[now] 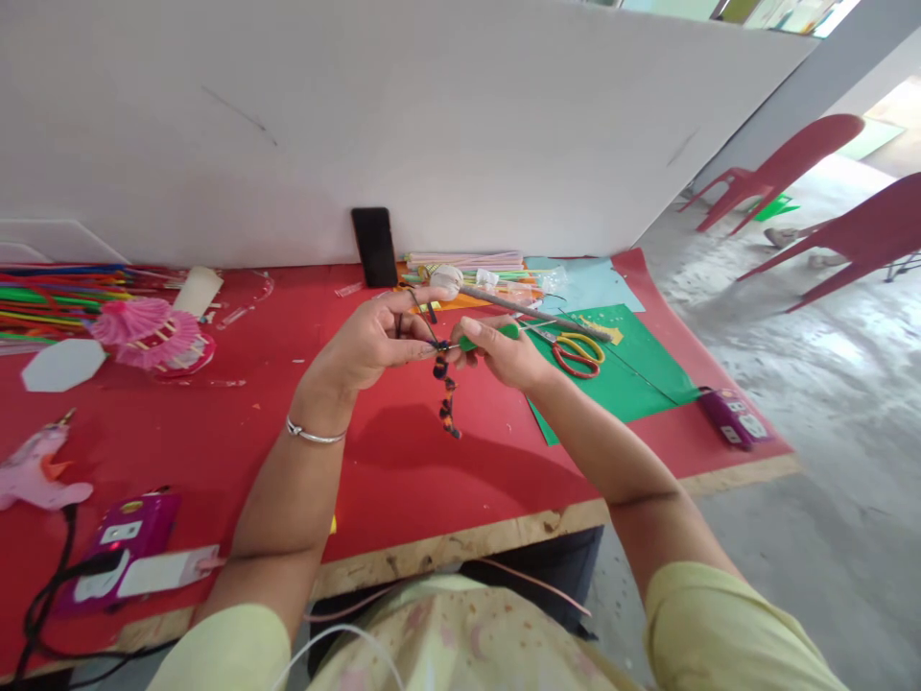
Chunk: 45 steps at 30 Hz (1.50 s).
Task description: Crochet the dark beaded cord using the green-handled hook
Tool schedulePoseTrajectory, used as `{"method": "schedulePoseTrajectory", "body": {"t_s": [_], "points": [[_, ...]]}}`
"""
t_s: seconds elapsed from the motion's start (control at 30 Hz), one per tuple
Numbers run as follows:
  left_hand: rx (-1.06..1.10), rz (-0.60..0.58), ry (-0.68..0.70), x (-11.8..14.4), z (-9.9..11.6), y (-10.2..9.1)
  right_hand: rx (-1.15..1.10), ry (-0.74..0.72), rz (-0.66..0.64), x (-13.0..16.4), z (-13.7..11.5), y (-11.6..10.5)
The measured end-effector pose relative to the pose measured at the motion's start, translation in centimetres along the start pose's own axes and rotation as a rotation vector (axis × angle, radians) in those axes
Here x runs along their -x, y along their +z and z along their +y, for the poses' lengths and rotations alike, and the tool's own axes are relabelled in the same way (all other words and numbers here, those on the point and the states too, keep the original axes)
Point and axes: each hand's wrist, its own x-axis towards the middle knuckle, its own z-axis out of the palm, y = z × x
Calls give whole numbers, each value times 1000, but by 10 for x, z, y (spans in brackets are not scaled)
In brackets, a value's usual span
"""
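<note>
Both pinching: left hand gripping top of twisted orange-black strand, right hand clamping green piece, strand dangling over red table

Both forearms raised over the table. Left hand and right hand meet above its middle, fingertips pinched, nearly touching.

Dark blue-and-orange twisted strand dangles from pinching hands above red table
</note>
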Motion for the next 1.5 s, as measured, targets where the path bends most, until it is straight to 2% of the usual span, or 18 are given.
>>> {"method": "schedulePoseTrajectory", "body": {"t_s": [0.1, 0.17, 0.23, 0.33, 0.43, 0.5, 0.6, 0.67, 0.77, 0.83, 0.93, 1.1, 1.3, 1.5], "points": [[86, 25, 13, -3, -3, 2, 18, -167, 24, 0, 7, 13], [125, 73, 36, -6, -3, 4, 125, -349, 126, 0, 6, 21], [142, 138, 61, -8, -3, 8, 219, -468, 258, 0, 4, 28], [60, 272, 152, -11, -9, 17, 201, -447, 336, -2, 8, 40], [-158, 448, 287, -13, -18, 26, 113, -389, 397, -8, 17, 52], [-255, 535, 325, -13, -22, 31, 76, -375, 490, -13, 24, 61], [-163, 512, 263, -12, -19, 31, 36, -371, 601, -21, 34, 71], [12, 422, 176, -11, -12, 25, -9, -381, 561, -25, 41, 71], [168, 277, 17, -7, 1, 10, -95, -388, 364, -28, 48, 62], [231, 210, -39, -5, 6, 3, -114, -393, 250, -27, 49, 52], [302, 130, -92, -4, 7, -2, -78, -437, 119, -23, 42, 33], [314, 45, -179, -4, 9, 2, 49, -465, -109, -20, 21, 5], [316, 35, -199, -4, 11, 4, 283, -571, -157, -18, 2, -14], [297, 14, -184, -5, 7, 0, 351, -589, -200, -15, -9, -19]]}}
